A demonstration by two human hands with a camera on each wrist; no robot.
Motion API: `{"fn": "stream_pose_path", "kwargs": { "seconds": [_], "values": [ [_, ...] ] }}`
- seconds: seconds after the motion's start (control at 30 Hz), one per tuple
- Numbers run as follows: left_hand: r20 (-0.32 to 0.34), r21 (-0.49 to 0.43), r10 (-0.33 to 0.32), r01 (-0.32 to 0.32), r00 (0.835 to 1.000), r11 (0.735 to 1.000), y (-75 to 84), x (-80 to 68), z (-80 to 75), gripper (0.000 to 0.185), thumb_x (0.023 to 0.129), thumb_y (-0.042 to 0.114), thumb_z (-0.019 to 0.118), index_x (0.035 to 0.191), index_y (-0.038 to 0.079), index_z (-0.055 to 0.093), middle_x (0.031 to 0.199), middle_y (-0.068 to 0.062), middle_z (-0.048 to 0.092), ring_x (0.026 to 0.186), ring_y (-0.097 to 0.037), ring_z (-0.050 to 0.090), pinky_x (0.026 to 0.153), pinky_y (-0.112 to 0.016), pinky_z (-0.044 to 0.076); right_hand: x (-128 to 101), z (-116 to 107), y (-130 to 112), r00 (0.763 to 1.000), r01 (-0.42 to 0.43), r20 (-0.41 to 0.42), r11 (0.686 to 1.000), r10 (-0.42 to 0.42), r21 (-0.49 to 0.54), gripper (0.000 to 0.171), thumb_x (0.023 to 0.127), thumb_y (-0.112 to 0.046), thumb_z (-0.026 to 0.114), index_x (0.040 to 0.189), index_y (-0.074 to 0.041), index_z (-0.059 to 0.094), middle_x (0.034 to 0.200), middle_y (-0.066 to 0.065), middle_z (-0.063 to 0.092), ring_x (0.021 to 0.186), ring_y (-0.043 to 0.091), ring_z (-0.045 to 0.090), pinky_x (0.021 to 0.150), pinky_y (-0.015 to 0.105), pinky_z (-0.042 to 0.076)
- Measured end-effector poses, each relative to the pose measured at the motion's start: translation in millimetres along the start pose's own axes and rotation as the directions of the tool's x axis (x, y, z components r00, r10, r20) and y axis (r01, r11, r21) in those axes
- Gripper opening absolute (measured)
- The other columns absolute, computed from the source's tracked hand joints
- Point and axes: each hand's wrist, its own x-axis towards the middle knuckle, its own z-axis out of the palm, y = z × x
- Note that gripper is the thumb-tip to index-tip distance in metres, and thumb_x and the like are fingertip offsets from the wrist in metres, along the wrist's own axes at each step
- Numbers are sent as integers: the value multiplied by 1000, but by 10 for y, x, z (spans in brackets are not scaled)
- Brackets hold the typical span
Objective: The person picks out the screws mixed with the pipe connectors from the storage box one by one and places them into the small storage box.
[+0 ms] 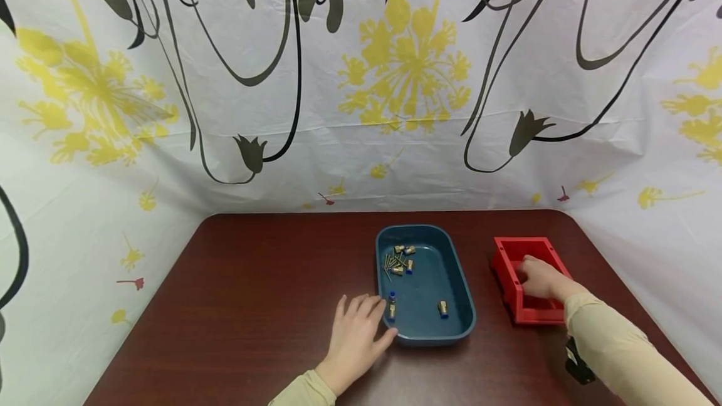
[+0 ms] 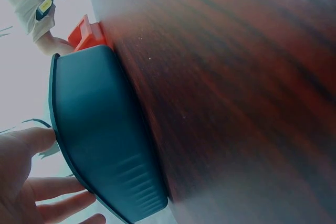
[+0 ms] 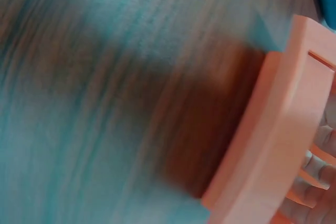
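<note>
My left hand (image 1: 356,337) rests at the near left rim of the blue tray (image 1: 464,281), fingers spread and fairly straight. In the left wrist view, the thumb and fingertips touch the rim of that tray (image 2: 100,129). Inside lie several small brass pieces with blue ends, one brass piece (image 1: 443,309) at the near right and another (image 1: 392,307) by the left wall. A small pile of screws (image 1: 390,263) lies farther back. My right hand (image 1: 543,279) reaches down into the red bin (image 1: 538,316). Its fingertips and anything between them are hidden by the bin wall.
Both containers stand on a dark reddish-brown table (image 1: 271,281), the red bin to the right of the tray with a gap between. A patterned white cloth (image 1: 316,105) hangs behind the table and along its sides. A black wrist device (image 1: 578,365) sits under my right sleeve.
</note>
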Motion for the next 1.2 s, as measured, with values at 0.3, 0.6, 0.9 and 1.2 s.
{"fn": "stream_pose_path", "kwargs": {
  "seconds": [0.3,0.6,0.9,1.2],
  "values": [
    [-10,-6,5,-5,1000,1000,-8,0,-2,44,77,46,61,106,13,64,106,-1,57,99,-22,50,83,-55,33,-63,-294,-122,995,92,-38,993,-95,-73,13,69,-8,66,62,-15,57,67,-2,43,64,13,39,54,30,35],
    [-17,-10,7,-7,1000,1000,-10,3,6,44,76,45,62,105,13,64,106,-1,57,99,-22,50,83,-55,33,-78,-580,-353,988,128,-65,983,-137,-130,15,68,-8,65,61,-18,57,67,-5,48,83,35,50,62,38,42],
    [-19,0,3,-3,1000,1000,-11,-10,12,44,77,46,61,106,13,64,107,-1,57,99,-21,50,84,-54,33,100,-753,-733,975,198,-79,973,-208,-118,13,69,-10,67,67,-19,59,79,1,47,72,19,46,57,30,40],
    [-22,-10,3,-3,1000,1000,-8,-6,13,44,76,45,62,106,13,64,107,-1,57,99,-22,50,84,-55,33,361,-801,-1174,959,251,-101,957,-266,-145,12,69,-11,69,67,-19,60,79,0,47,75,20,45,61,32,40]
  ]
}}
